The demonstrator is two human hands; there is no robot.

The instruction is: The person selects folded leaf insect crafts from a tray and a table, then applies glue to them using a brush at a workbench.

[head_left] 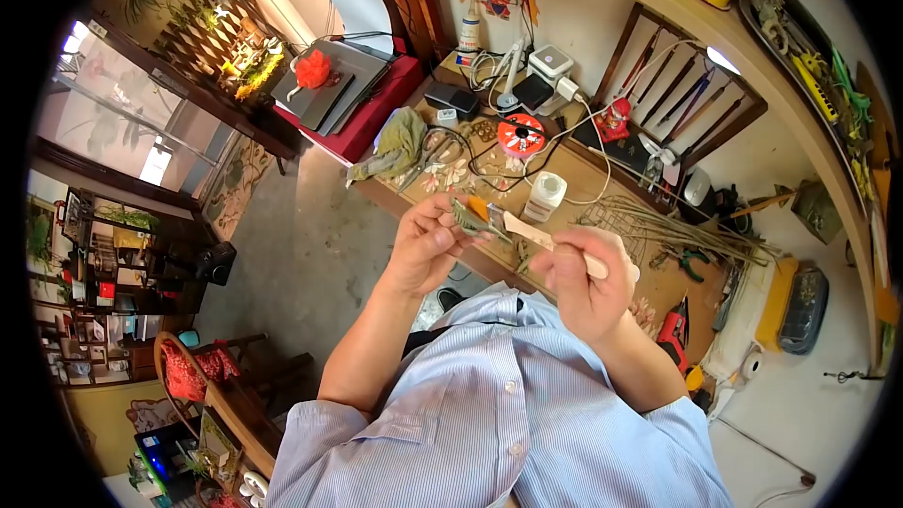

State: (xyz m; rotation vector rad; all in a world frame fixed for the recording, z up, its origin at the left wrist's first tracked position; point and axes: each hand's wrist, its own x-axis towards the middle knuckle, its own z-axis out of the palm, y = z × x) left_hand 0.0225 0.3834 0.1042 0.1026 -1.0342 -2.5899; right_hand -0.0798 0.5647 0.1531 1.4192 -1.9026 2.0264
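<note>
My left hand [425,246] pinches a small green object that looks woven from leaf strips [465,218], held up above the near edge of the workbench [386,196]. In my right hand [594,284] is a flat paintbrush [529,230] with a pale wooden handle. Its metal band and orange-looking tip meet the green piece; whether bristles press on it I cannot make out. Just behind the brush stands a white bottle [546,196] on the bench.
A red-and-white spool [521,134], cables and a crumpled green cloth [402,146] lie farther back. Long dry stems [673,224], green-handled pliers [691,263] and a red tool [673,327] are to the right. A curved shelf [800,85] arches overhead; a chair [193,372] stands left.
</note>
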